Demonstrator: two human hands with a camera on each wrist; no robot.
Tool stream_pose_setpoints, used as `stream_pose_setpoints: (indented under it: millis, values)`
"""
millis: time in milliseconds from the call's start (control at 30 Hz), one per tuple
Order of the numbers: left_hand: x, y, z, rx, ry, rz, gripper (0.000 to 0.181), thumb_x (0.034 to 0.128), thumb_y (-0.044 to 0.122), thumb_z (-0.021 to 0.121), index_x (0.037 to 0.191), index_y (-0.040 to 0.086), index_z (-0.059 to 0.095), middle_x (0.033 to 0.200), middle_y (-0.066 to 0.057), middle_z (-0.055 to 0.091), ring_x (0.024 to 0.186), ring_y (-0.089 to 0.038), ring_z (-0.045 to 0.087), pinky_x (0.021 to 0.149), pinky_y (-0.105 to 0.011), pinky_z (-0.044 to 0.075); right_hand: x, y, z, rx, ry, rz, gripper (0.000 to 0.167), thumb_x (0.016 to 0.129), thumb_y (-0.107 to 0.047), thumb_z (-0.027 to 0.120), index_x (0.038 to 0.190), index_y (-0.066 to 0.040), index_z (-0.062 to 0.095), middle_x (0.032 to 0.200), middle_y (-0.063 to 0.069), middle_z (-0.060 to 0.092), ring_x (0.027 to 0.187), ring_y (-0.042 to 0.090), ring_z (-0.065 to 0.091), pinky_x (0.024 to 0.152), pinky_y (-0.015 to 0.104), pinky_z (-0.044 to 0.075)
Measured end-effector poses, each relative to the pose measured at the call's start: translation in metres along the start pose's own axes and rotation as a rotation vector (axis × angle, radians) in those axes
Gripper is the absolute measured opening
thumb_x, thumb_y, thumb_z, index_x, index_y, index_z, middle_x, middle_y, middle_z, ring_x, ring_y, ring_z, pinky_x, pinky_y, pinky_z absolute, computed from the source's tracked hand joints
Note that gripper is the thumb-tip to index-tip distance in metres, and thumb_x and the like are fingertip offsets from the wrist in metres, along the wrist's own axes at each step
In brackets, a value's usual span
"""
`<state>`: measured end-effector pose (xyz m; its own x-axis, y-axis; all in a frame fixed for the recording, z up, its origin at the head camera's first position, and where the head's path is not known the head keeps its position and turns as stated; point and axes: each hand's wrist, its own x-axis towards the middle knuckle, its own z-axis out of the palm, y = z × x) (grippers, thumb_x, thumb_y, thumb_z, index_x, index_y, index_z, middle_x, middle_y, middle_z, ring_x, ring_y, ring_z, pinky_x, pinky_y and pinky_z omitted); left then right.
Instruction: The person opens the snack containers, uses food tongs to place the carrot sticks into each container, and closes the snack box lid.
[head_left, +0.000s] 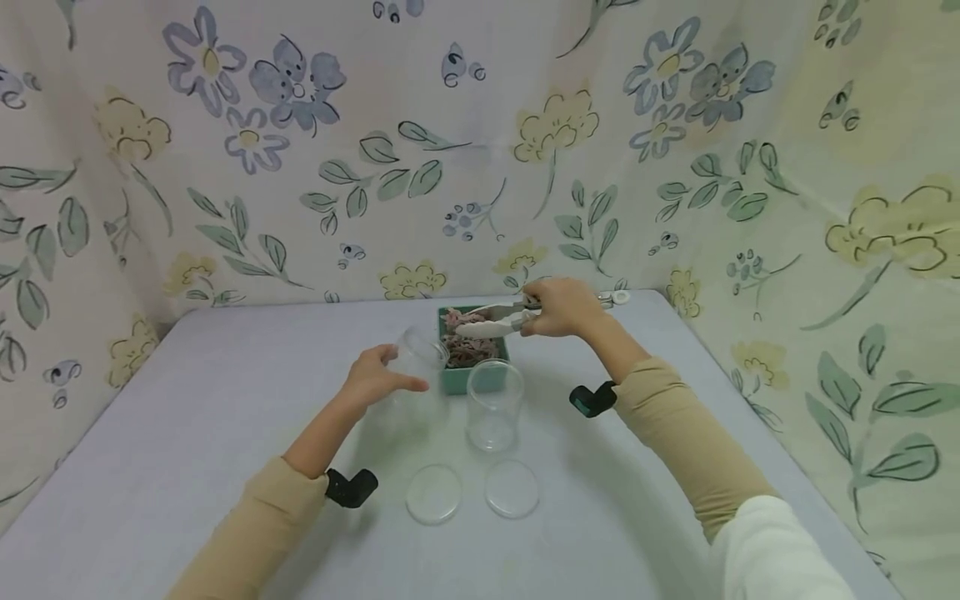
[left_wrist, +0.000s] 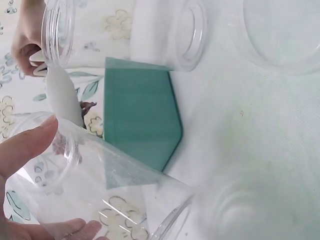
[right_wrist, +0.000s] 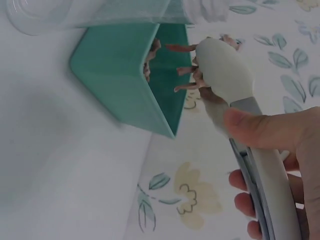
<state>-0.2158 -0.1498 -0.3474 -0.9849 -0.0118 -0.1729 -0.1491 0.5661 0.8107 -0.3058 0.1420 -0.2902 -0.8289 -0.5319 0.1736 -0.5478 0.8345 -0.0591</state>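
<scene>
Right hand [head_left: 561, 307] grips white-and-grey tongs [head_left: 483, 330] pointing left over a green box [head_left: 454, 384] of pinkish-brown shreds [head_left: 463, 353]; left hand [head_left: 375, 377] clasps a tilted clear-plastic jar [head_left: 418, 350].

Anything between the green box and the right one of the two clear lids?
Yes: the head view shows an upright clear jar between the green box and that lid, overlapping the box's front.

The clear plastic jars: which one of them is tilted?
The clear plastic jar in the left hand is tilted; the other clear plastic jar stands upright.
</scene>
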Motion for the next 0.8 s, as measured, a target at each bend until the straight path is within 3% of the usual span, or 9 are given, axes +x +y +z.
stream_pose_setpoints:
  millis: [200,433,567,800]
  values:
    - [0.004,0.003,-0.001,0.019,-0.012,-0.019,0.089,0.0781,0.018,0.081,0.145,-0.01,0.029,0.148,-0.026,0.033,0.134,-0.043,0.029,0.105,-0.054,0.031,-0.004,0.006,-0.004,0.09,0.071,-0.049,0.035,0.071,-0.037,0.08,0.078,-0.014,0.055,0.063,-0.003,0.046,0.058,0.016,0.038,0.053,0.029,0.027]
    - [0.007,0.0,0.001,0.012,-0.002,-0.048,0.09,0.0771,0.019,0.082,0.145,-0.01,0.029,0.148,-0.026,0.032,0.134,-0.043,0.029,0.106,-0.053,0.029,-0.005,-0.003,-0.011,0.155,0.075,-0.129,0.04,0.07,-0.036,0.083,0.073,-0.015,0.048,0.061,-0.004,0.038,0.057,0.014,0.032,0.054,0.028,0.021]
    - [0.007,-0.002,0.003,-0.003,0.011,-0.044,0.091,0.0773,0.019,0.082,0.146,-0.009,0.028,0.149,-0.025,0.031,0.135,-0.043,0.027,0.107,-0.054,0.028,-0.004,-0.012,-0.017,0.127,0.052,-0.192,0.036,0.07,-0.037,0.082,0.079,-0.014,0.055,0.063,-0.006,0.043,0.058,0.013,0.036,0.053,0.028,0.024]
    - [0.006,-0.003,0.006,-0.012,0.023,0.012,0.091,0.0767,0.018,0.082,0.146,-0.008,0.029,0.148,-0.025,0.033,0.135,-0.042,0.028,0.106,-0.053,0.029,-0.003,-0.026,-0.027,0.046,0.02,-0.277,0.037,0.072,-0.034,0.082,0.08,-0.013,0.052,0.061,-0.005,0.037,0.055,0.013,0.032,0.051,0.027,0.023]
